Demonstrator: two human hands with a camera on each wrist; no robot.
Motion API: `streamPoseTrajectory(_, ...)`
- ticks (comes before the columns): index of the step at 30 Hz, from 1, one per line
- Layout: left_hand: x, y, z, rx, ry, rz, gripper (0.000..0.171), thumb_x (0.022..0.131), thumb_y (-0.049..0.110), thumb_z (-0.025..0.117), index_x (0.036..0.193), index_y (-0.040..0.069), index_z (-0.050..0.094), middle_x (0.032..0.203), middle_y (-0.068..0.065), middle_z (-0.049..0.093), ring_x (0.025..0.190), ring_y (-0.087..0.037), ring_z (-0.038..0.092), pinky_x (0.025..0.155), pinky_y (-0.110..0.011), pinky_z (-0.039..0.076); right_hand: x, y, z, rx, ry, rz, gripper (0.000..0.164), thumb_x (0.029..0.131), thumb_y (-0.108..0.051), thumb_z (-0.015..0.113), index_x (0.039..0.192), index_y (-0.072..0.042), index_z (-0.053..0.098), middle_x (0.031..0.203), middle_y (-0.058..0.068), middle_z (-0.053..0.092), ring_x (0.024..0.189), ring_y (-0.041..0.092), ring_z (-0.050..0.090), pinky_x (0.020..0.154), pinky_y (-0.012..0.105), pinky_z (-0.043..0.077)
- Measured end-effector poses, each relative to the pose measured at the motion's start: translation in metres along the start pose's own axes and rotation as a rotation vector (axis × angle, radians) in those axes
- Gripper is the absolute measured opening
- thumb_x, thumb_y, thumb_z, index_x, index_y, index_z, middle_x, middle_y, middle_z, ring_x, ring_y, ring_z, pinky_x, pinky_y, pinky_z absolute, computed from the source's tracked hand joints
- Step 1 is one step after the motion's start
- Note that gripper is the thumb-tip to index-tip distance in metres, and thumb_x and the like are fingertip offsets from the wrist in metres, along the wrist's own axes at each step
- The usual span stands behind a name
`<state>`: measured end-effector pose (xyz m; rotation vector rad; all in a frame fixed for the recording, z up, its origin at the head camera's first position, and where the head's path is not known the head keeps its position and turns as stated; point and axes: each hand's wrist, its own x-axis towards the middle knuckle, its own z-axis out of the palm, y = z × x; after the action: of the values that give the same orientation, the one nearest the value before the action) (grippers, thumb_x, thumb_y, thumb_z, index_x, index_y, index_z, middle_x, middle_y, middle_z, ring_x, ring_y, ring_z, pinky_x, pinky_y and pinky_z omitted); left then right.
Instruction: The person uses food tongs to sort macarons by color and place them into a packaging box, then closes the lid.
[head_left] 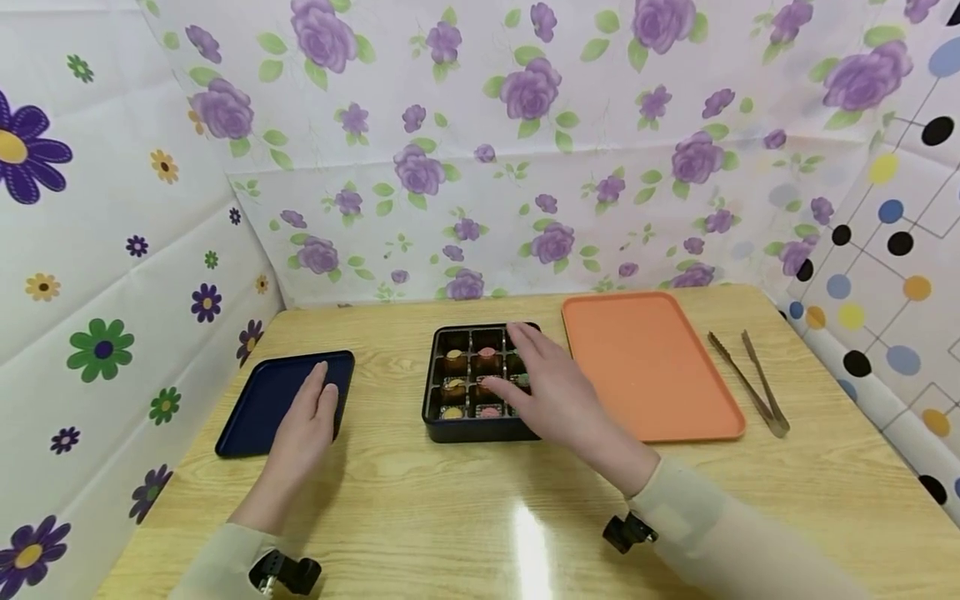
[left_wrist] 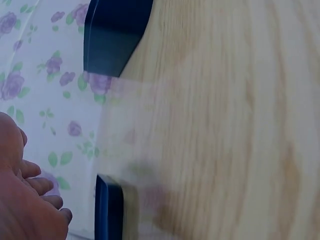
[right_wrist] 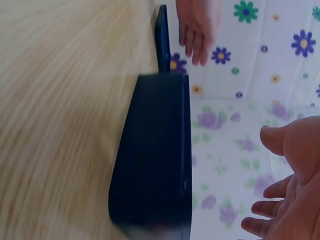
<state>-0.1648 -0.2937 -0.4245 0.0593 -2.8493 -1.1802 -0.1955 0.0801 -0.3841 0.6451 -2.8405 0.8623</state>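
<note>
In the middle of the table stands a black divided box (head_left: 480, 429) with small yellow, pink and green pieces (head_left: 453, 412) in its compartments. Over the box's right side hovers my right hand (head_left: 558, 392), fingers extended and thumb apart, holding nothing. The right wrist view shows this right hand (right_wrist: 295, 195) raised above the level of the box (right_wrist: 152, 155). My left hand (head_left: 303, 417) is over the right part of a dark blue tray (head_left: 262, 396), fingers straight and nothing in them. In the left wrist view, the left hand (left_wrist: 30, 195) appears beside the tray (left_wrist: 109, 207).
An orange tray (head_left: 645, 367) lies right of the box. Metal tongs (head_left: 757, 387) rest farther right with their arms spread. Flowered cloth (head_left: 465, 167) hangs behind the wooden table (head_left: 420, 517), and patterned cloths close off both sides.
</note>
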Motion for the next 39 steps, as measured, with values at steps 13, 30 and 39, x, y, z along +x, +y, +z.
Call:
streamPoseTrajectory(13,-0.009,-0.018,-0.018,0.050,0.024,-0.042,0.069,0.123,0.044,0.024,0.178,0.007,0.006,0.183,-0.022,0.004,0.167,-0.047,0.005,0.131,-0.069,0.012,0.007,-0.051,0.038,0.013,-0.053,-0.117,0.087,0.111,-0.057,0.063,0.177,-0.014,0.027,0.180,0.011,0.030,0.163,0.034,0.032,0.128,0.056,0.035)
streamPoseTrajectory(30,-0.016,-0.038,-0.038,0.075,0.070,-0.068,0.072,0.123,0.045,0.022,0.175,-0.003,0.012,0.181,-0.029,0.000,0.164,-0.056,0.003,0.127,-0.076,0.011,0.001,-0.100,0.083,0.065,-0.157,-0.194,0.085,0.111,-0.056,0.063,0.177,-0.015,0.029,0.180,0.007,0.031,0.162,0.028,0.035,0.125,0.051,0.041)
streamPoseTrajectory(39,-0.015,-0.054,-0.050,0.065,0.065,-0.099,0.074,0.122,0.047,0.018,0.175,-0.003,0.005,0.180,-0.031,-0.004,0.165,-0.054,0.000,0.129,-0.073,0.008,0.004,-0.111,0.099,0.162,-0.257,-0.176,0.081,0.113,-0.057,0.059,0.178,-0.021,0.028,0.182,0.003,0.024,0.165,0.025,0.028,0.126,0.052,0.039)
